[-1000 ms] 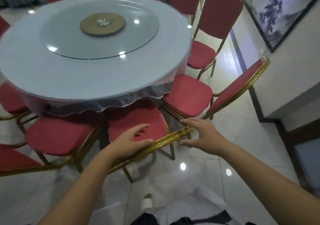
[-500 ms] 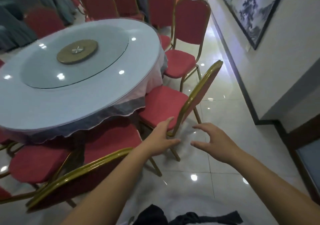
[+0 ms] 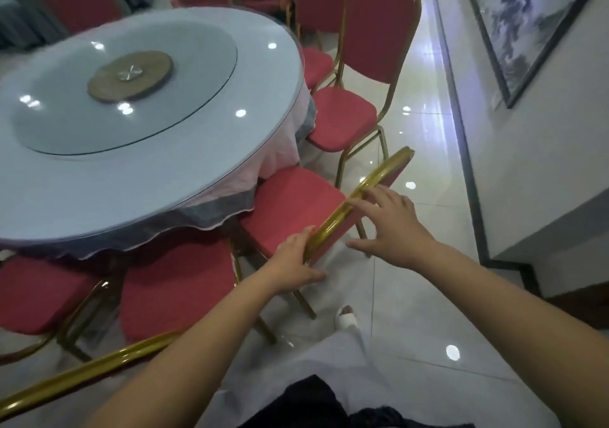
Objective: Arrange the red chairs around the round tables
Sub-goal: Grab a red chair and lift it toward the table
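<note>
Both hands sat on the back rail (image 3: 331, 226) of the red chair (image 3: 293, 203), running 7 to 1 o'clock off the round table (image 3: 164, 170) at its 4 o'clock edge: left hand (image 3: 296, 259) clasping the near end, right hand (image 3: 395, 226) with fingers spread.

Open: tiled floor (image 3: 425, 151) right of chairs.
Blocked left: round table (image 3: 99, 177), red chairs (image 3: 342, 121) packed close.
Right: wall (image 3: 543, 151).

Red chair (image 3: 293, 203) — gold frame, upright, seat partly under round table (image 3: 131, 177) edge, between neighbouring chairs (image 3: 342, 114).
</note>
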Motion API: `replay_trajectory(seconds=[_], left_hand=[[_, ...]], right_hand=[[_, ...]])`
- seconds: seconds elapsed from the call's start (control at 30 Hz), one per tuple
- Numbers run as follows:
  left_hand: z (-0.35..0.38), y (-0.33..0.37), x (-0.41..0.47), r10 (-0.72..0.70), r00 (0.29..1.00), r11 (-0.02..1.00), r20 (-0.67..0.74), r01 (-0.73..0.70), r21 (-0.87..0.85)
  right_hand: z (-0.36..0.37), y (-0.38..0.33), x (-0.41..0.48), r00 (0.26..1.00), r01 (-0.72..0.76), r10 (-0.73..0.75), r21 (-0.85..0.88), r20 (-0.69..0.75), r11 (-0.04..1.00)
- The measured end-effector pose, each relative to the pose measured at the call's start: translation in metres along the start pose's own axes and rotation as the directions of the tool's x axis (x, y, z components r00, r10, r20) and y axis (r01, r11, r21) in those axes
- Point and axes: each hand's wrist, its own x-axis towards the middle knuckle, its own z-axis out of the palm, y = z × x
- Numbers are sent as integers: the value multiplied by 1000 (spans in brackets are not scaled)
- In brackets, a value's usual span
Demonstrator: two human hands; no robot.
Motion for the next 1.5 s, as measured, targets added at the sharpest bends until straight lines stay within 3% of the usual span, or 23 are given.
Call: replay_trajectory(seconds=[0.1,0.23,0.37,0.47,0.7,0.83,1.0,1.1,1.2,1.27,1.37,1.5], left_hand=[[1,5,33,-31,998,999,52,32,-26],[-1,11,55,-33,996,997,83,38,-63],[-11,17,72,-52,988,997,145,61,-57],[-9,25,80,-87,993,990,77,95,-107],[-8,61,127,-260,959,939,-113,224,-260],[-7,100,172,-396,892,884,-219,306,-355],[-7,135,206,-557,769,791,-314,376,-482],[-1,146,213,-645,675,732,-358,410,-544],[-6,162,217,-741,568,664,-358,539,-518],[-15,176,221,-747,575,661,-334,592,-461],[-32,205,234,-692,655,717,-303,573,-398],[-50,253,276,-553,737,833,-388,483,-270]], right_hand=[[-10,35,44,997,80,-80,-239,9,968],[-30,86,96,988,-39,81,-298,130,954],[-38,125,156,955,-4,59,-188,290,982],[-37,140,191,911,72,-14,-125,413,990],[-59,180,277,830,341,-296,-9,473,940],[-70,204,331,799,414,-396,65,451,908],[-68,230,378,761,483,-424,8,492,876],[-67,235,386,766,463,-428,50,481,885],[-69,237,382,772,456,-423,50,475,889],[-74,242,380,743,479,-449,75,496,875],[-89,263,382,651,520,-564,242,509,819],[-115,321,379,687,420,-528,320,499,849]])
